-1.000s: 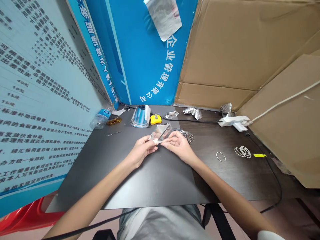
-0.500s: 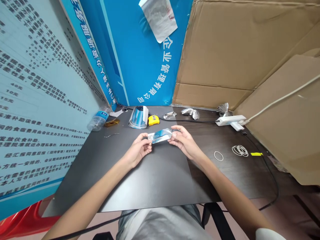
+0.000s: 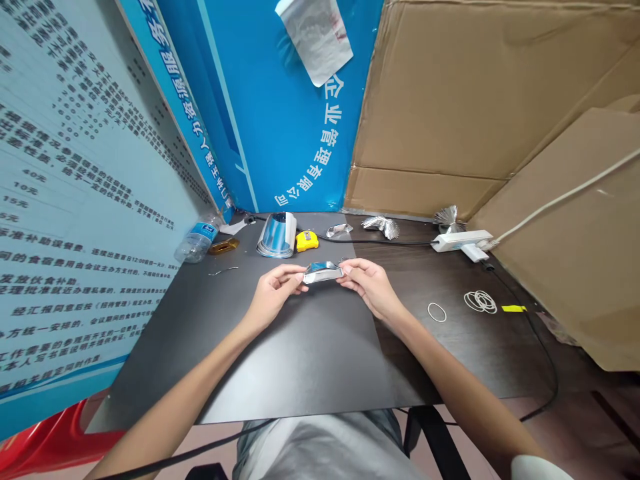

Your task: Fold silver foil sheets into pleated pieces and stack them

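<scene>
Between my two hands, above the dark desk, is a folded piece of shiny silver foil sheet point(image 3: 323, 274), its upper face reflecting blue. My left hand point(image 3: 277, 288) pinches its left end between thumb and fingers. At the right end my right hand point(image 3: 367, 283) is closed on it the same way. Just beyond the hands lie a yellow tape measure point(image 3: 307, 241) and a curved stack of silver sheets point(image 3: 277, 235). A small folded silver piece point(image 3: 339, 231) sits behind the hands.
Fanned silver strips point(image 3: 381, 227) lie along the back. A white power strip point(image 3: 462, 241) with cables is at right, near white rubber bands point(image 3: 480, 301) and a single band point(image 3: 437, 312). At left lie a plastic bottle point(image 3: 198, 239) and a gold-brown folded piece point(image 3: 223, 247).
The foil piece has tilted and its sides are now folded up more, so it looks narrower. My left hand has shifted slightly, and its fingers are more closed over the end.
</scene>
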{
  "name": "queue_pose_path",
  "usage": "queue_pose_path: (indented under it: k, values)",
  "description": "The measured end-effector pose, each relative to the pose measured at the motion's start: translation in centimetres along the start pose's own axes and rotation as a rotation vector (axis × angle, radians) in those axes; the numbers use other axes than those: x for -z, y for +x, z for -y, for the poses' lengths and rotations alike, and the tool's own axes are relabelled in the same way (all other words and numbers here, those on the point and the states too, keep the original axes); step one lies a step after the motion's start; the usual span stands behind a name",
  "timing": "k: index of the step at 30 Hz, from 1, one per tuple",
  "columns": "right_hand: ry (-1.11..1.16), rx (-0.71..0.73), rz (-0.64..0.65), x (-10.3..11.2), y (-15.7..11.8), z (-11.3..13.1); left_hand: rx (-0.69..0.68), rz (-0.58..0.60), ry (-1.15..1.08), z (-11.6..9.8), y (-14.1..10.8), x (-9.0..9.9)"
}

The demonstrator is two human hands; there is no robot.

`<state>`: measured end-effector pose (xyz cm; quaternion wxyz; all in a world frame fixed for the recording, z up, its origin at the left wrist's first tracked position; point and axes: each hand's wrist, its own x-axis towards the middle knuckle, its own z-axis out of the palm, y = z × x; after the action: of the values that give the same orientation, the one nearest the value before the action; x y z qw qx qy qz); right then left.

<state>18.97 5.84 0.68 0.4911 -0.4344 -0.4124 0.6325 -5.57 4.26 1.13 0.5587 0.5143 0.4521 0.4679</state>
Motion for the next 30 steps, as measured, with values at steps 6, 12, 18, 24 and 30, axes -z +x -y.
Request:
queue_pose_path:
  k: [6, 12, 18, 24, 30]
  values:
    - [-0.062, -0.018, 0.038, 1.3, -1.3, -0.4, -0.149, 0.177, 0.322, -0.7, -1.1, 1.0]
    - [-0.026, -0.112, 0.066, 1.4, -5.6, -1.5, -0.406, 0.216, 0.710, 0.2, -4.5, 0.9]
    - [-0.158, -0.163, 0.112, 1.0, -8.0, -1.5, -0.431, 0.206, 0.774, 1.4, -6.1, 1.2]
    - [-0.311, 0.177, 0.020, 0.4, -9.1, -1.2, -0.333, 0.047, 0.599, 1.5, -6.7, -0.1]
    - [-0.291, 0.295, -0.134, -1.4, -10.1, -1.9, -0.183, -0.163, 0.389, 0.2, -7.8, -2.2]
